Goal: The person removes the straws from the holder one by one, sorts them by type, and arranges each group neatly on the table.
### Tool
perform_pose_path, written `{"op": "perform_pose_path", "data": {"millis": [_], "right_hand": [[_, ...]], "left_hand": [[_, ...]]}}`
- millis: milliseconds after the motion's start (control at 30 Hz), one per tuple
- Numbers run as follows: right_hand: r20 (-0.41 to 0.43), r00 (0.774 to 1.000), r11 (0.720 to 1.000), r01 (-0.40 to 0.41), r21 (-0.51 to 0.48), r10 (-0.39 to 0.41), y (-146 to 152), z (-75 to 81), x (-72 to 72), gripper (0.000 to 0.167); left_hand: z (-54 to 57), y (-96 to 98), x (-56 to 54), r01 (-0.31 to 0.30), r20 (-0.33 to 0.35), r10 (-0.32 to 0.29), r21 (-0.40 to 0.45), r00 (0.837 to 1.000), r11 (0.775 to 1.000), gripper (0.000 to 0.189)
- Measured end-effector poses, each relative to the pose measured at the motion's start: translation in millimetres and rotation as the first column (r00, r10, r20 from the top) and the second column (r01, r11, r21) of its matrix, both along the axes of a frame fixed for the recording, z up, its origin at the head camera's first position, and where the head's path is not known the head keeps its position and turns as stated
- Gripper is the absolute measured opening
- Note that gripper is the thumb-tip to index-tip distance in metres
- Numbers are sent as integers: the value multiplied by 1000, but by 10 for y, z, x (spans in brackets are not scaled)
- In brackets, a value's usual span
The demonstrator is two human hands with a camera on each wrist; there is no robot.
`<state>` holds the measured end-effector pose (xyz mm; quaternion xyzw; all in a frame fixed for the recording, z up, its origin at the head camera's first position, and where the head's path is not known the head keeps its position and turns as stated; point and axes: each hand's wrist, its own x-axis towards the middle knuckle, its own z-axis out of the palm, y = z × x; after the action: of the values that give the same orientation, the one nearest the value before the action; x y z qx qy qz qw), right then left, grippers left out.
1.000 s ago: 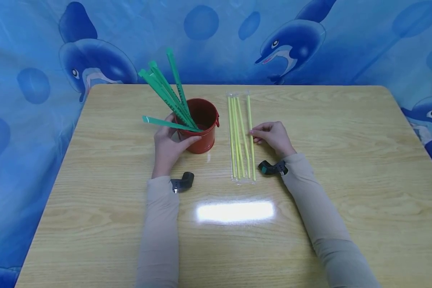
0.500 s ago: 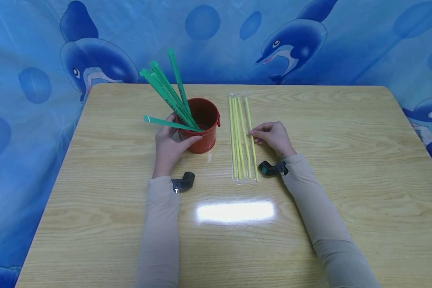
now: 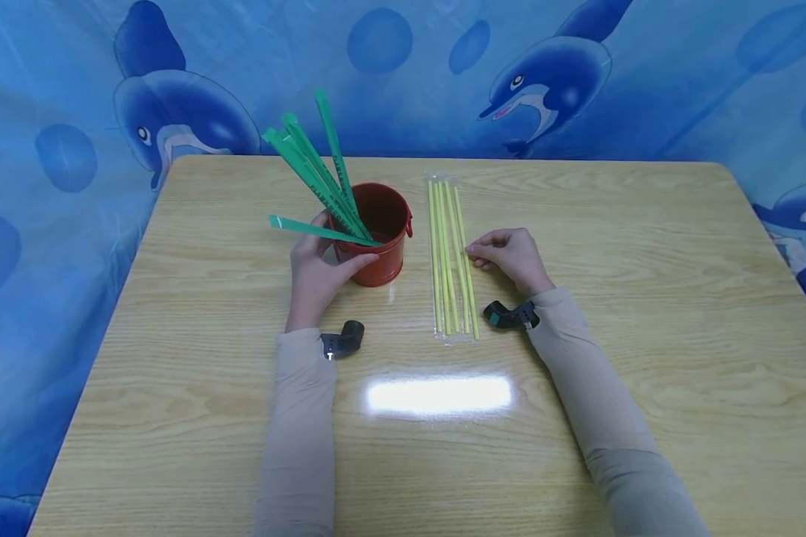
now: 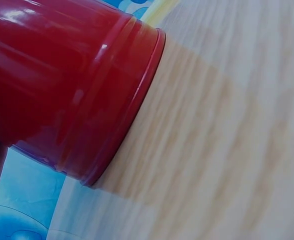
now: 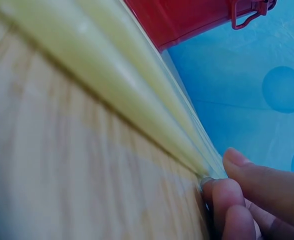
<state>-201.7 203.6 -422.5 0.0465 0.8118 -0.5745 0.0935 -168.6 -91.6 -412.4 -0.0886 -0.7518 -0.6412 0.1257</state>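
Note:
A small red bucket (image 3: 388,261) stands on the table, and my left hand (image 3: 311,277) holds its left side, thumb along the front near the rim. Several green wrapped straws (image 3: 309,173) with printed lettering lean out of it to the left; one lies low across my hand. Right of the bucket lie several yellow straws (image 3: 448,257) in clear wrappers, side by side. My right hand (image 3: 510,257) pinches the edge of the rightmost yellow straw (image 3: 471,291) near its middle. In the right wrist view its thumb and fingertips meet the wrapper's edge (image 5: 214,167).
The wooden table (image 3: 175,418) reaches back to a blue curtain (image 3: 403,112) printed with dolphins. A bright light reflection (image 3: 439,395) shows on the near tabletop. Each wrist wears a black camera (image 3: 344,339). The bucket's handle (image 5: 249,15) hangs at its right side.
The rightmost yellow straw has shifted left at its far end and now lies close against the others. My left hand and the bucket stay in place.

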Motion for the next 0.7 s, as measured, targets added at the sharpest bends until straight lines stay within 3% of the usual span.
{"op": "perform_pose_path", "data": {"millis": [200,433,533,700], "right_hand": [[-11,1000,999,-2,-47,1,2,-1,0,20],[-58,998,991,-14,-130,6,22,3,27,23],[-106,994,994,-31,-103,20,-28,63,74,22],[-195,979,995,-78,-56,66,-202,266,185,22]], "left_hand": [[65,-5,22,-6,2,6,-16,1000,1000,65],[316,38,172,-2,12,2,-24,1000,1000,60],[270,29,148,1,11,-1,-15,1000,1000,61],[67,-2,40,-4,-9,4,-17,1000,1000,65]]}}
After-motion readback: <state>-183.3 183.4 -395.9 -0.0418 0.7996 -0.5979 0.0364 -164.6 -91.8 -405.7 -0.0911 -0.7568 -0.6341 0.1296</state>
